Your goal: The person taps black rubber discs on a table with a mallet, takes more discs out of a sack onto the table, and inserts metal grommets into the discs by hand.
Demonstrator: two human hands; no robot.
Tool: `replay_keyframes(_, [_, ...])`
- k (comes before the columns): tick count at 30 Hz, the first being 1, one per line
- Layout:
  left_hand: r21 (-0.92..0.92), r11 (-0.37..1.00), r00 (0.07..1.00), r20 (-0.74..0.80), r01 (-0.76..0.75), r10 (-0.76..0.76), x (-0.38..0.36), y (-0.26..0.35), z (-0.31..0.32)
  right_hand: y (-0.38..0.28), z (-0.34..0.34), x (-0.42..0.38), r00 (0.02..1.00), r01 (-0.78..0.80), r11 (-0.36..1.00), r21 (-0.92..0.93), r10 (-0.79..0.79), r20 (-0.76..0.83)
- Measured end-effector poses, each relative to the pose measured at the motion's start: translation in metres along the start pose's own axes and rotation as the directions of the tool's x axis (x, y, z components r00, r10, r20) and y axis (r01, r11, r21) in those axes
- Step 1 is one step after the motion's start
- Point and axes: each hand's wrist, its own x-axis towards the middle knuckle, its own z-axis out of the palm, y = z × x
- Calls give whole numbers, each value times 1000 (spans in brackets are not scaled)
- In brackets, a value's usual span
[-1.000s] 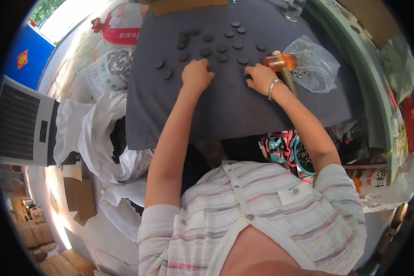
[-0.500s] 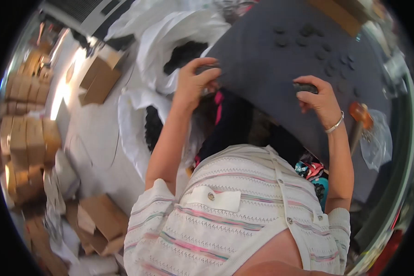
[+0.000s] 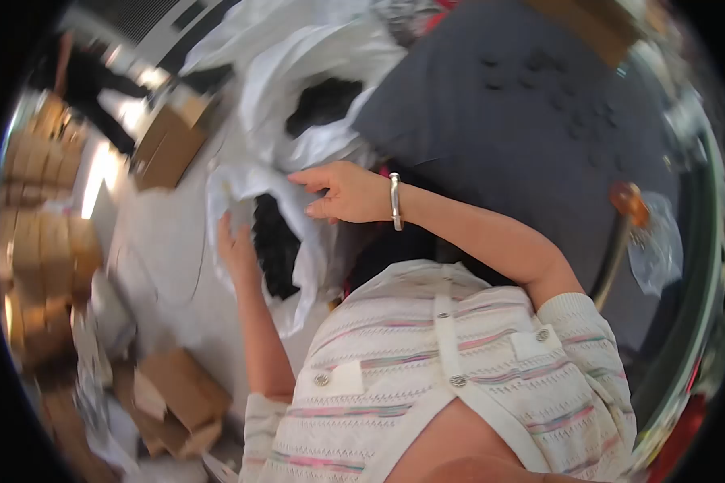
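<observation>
My left hand (image 3: pixel 237 248) is at the left rim of a white bag (image 3: pixel 308 302) that stands open beside my legs. Its fingers look apart, somewhat blurred, and I see nothing in them. Across from it, my right hand (image 3: pixel 348 191) with a silver bracelet reaches over the bag's right rim. The fingers and thumb there are spread, with nothing visible between them. Inside the bag lie dark pieces (image 3: pixel 274 245), their shape hard to make out.
A second white bag (image 3: pixel 258 97) with black contents (image 3: pixel 322 105) stands beyond. On the grey tabletop (image 3: pixel 475 137) lie several dark round pieces (image 3: pixel 532 80), a hammer-like tool (image 3: pixel 627 205) and a clear plastic bag (image 3: pixel 659 253). Cardboard boxes (image 3: pixel 169 145) stand left; a person (image 3: pixel 93 84) is far left.
Both hands have moved to the nearer white bag, the right one crossing leftward from over the table. The dark pieces they held are no longer in them. A person has appeared at far left.
</observation>
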Motion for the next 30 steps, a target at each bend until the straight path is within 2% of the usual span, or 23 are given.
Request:
replay_keyframes(1, [70,990,988,-84,-123,129,0,35,20,-2,-28,-17,993,6,999,-37,-11,-120])
replay_keyframes(2, [34,977,977,-31,-209,210,3,70,41,-2,-56,-35,974,14,997,-74,-30,-224])
replay_keyframes(3, [2,958,958,7,-287,287,3,103,61,16,-85,-49,892,37,999,-1,-34,-450])
replay_keyframes(4, [-24,933,933,33,-359,359,2,127,82,14,-116,-72,751,-75,956,-283,-132,-647])
replay_keyframes(5, [-157,862,867,57,-482,495,6,147,111,25,-148,-92,613,-255,863,-437,-205,-763])
replay_keyframes(6, [-155,817,812,110,-555,572,4,178,136,36,-177,-111,486,-425,687,-589,-376,-789])
replay_keyframes(7, [-247,761,751,156,-599,642,4,201,165,30,-193,-128,407,-577,638,-510,-317,-857])
replay_keyframes(8, [-278,697,671,198,-661,715,5,223,195,28,-209,-141,339,-657,621,-427,-263,-903])
replay_keyframes(9, [-201,675,602,324,-710,730,4,246,219,29,-224,-147,318,-707,593,-385,-220,-922])
replay_keyframes(10, [-239,615,530,338,-751,778,3,262,251,36,-239,-149,294,-751,566,-340,-174,-940])
replay_keyframes(11, [-272,550,452,349,-789,821,3,270,284,44,-250,-147,325,-765,533,-363,-168,-931])
replay_keyframes(13, [-165,501,407,401,-849,821,-3,286,336,57,-267,-134,380,-787,466,-404,-148,-913])
replay_keyframes(14, [-116,470,383,428,-875,818,-6,292,356,57,-269,-128,420,-801,445,-401,-60,-906])
replay_keyframes(16, [-68,412,320,522,-909,791,-13,293,386,86,-282,-118,487,-819,347,-457,0,-874])
replay_keyframes(17, [-39,383,295,567,-923,769,-14,295,396,86,-286,-117,481,-827,336,-452,3,-877])
replay_keyframes(18, [-48,387,294,566,-921,770,-12,296,405,85,-289,-117,481,-830,326,-453,8,-877])
replay_keyframes(20, [-49,402,307,563,-914,767,-4,296,412,74,-287,-137,448,-801,400,-445,-92,-889])
replay_keyframes(21, [-42,430,344,533,-902,773,2,297,414,66,-288,-146,432,-782,434,-448,-142,-891])
replay_keyframes(23, [-35,488,415,477,-872,775,8,300,412,53,-295,-163,409,-833,362,-418,-106,-907])
replay_keyframes(26, [131,505,491,528,-853,693,17,310,425,69,-300,-171,395,-891,229,-393,-39,-918])
replay_keyframes(29, [151,458,445,619,-876,648,20,320,436,74,-308,-175,397,-900,205,-385,21,-917])
replay_keyframes(30, [106,487,439,626,-867,645,20,322,440,73,-313,-180,403,-896,220,-386,34,-915])
